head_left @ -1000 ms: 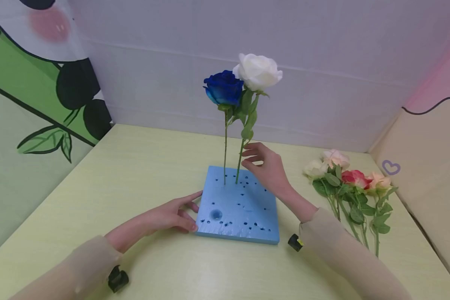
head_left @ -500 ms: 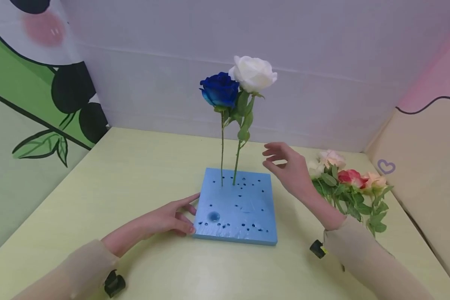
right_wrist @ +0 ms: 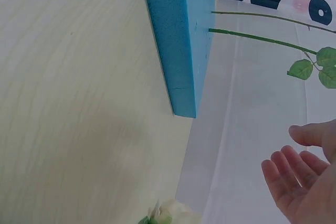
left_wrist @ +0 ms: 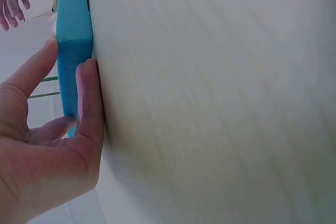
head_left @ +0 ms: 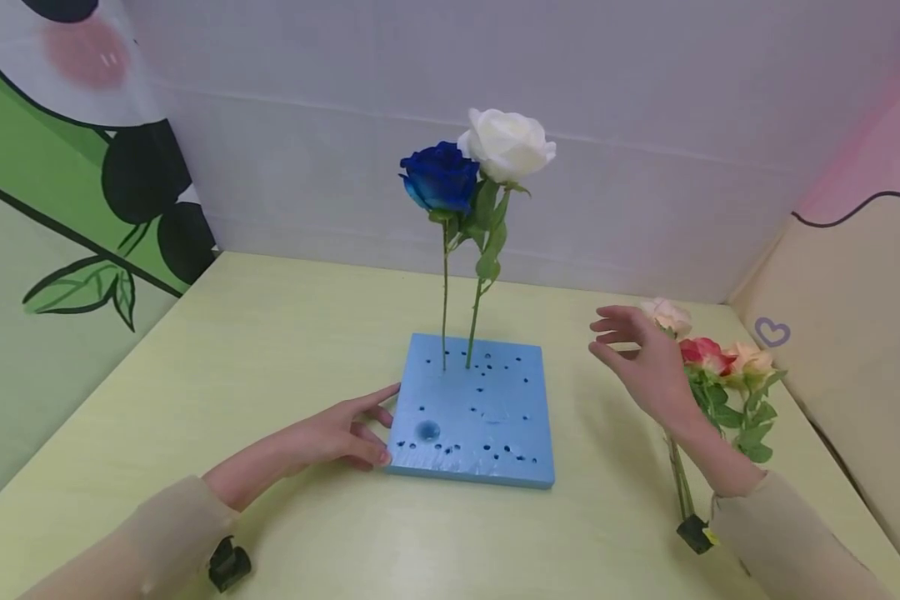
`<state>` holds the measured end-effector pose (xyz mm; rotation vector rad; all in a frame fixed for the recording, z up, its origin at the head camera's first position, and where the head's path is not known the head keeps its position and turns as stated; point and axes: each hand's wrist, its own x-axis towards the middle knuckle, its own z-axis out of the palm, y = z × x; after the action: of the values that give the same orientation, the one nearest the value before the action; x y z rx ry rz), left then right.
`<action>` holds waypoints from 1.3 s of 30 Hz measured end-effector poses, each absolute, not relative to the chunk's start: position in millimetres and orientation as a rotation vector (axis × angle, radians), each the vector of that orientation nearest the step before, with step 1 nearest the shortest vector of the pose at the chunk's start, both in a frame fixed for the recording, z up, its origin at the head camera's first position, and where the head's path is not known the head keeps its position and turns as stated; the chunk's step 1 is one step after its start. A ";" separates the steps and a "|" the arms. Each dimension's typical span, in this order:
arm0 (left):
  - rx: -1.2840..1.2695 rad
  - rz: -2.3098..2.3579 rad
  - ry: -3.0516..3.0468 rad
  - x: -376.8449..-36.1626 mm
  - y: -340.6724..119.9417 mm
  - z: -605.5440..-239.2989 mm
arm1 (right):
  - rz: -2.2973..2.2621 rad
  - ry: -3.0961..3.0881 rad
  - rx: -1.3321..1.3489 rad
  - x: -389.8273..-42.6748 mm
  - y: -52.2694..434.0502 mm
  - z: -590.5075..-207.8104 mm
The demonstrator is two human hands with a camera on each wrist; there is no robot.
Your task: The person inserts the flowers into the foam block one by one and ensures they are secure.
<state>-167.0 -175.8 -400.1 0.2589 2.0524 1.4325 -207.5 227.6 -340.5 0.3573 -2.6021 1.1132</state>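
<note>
My left hand (head_left: 337,435) rests against the left side of a blue foam block (head_left: 487,408), its fingers spread and touching the edge. In the left wrist view, fingers (left_wrist: 90,93) lie along the block's side face. A blue rose (head_left: 440,177) and a white rose (head_left: 507,146) stand upright, their stems stuck in the back part of the block. Nothing is in my right hand (head_left: 648,367), which hovers to the right with loosely bent fingers. It overlaps the pile of flowers in the head view, hiding part of it. A pale rose (right_wrist: 178,212) shows below it in the right wrist view.
The pile at the right of the table holds a red rose (head_left: 707,356), a peach rose (head_left: 752,362) and a pale pink rose (head_left: 667,315), stems toward me. Several small holes and one larger hole (head_left: 427,431) mark the block's top. A pale wall covering (head_left: 330,167) rises behind.
My right hand has left the white rose's stem and moved right to the flower pile. The white rose stays standing in the block. My left hand keeps its place at the block's edge.
</note>
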 end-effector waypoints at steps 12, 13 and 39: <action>0.267 1.423 2.053 -166.8 -178.7 -401.2 | 1.062 -2.593 0.308 -185.5 265.5 -348.5; 0.269 1.422 2.053 -166.7 -178.6 -401.1 | 1.053 -2.593 0.308 -184.4 268.9 -349.4; 0.212 1.406 2.084 -166.3 -176.7 -400.6 | 0.821 -3.029 0.195 -169.8 329.2 -389.7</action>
<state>-166.3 -176.7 -400.6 0.2122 2.0841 1.4061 -169.8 329.2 -389.7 0.1952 -3.0291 0.8214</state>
